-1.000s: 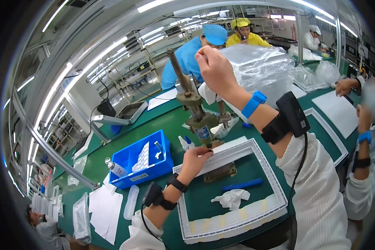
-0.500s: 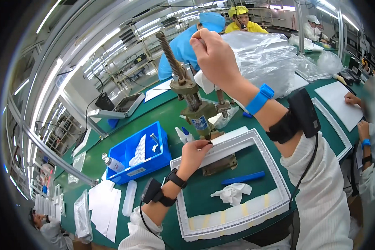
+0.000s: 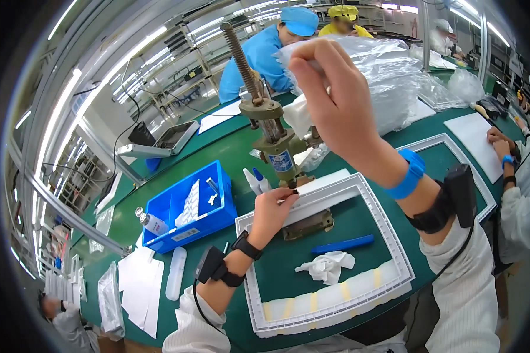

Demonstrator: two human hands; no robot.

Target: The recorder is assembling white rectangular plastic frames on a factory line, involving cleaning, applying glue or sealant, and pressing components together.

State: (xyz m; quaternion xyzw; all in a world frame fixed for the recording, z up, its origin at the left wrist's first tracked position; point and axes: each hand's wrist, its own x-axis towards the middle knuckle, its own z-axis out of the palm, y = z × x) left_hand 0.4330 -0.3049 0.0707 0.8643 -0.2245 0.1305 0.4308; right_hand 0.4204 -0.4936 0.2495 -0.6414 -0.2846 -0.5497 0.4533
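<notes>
White is the colour of the frame (image 3: 381, 226), which lies on the green surface (image 3: 277, 265) with its far rail under the press (image 3: 277, 147). The press base (image 3: 308, 226) shows inside the frame's opening. The left hand (image 3: 271, 215) pinches a tiny dark piece (image 3: 295, 192) between thumb and forefinger, at that rail and just by the press's lower end. The right hand (image 3: 335, 100) is raised and curled beside the press; whether it grips a lever or only air, I cannot tell.

The main danger, as I judge it, is to the left fingertips: if the press came down while they are this near, it could pinch them. The piece is small and mostly hidden by the fingers, so it could slip or sit askew if the pinch loosened. The frame is wide and nothing visible clamps it, so a nudge from the left wrist could shift the rail out of line; a press stroke on a crooked rail might mark or crack it. The blue pen (image 3: 343, 243) and crumpled tissue (image 3: 327, 266) lie within the opening and could get in the way if the frame slid. The right cable (image 3: 453, 265) hangs near a frame corner and might catch on it.
</notes>
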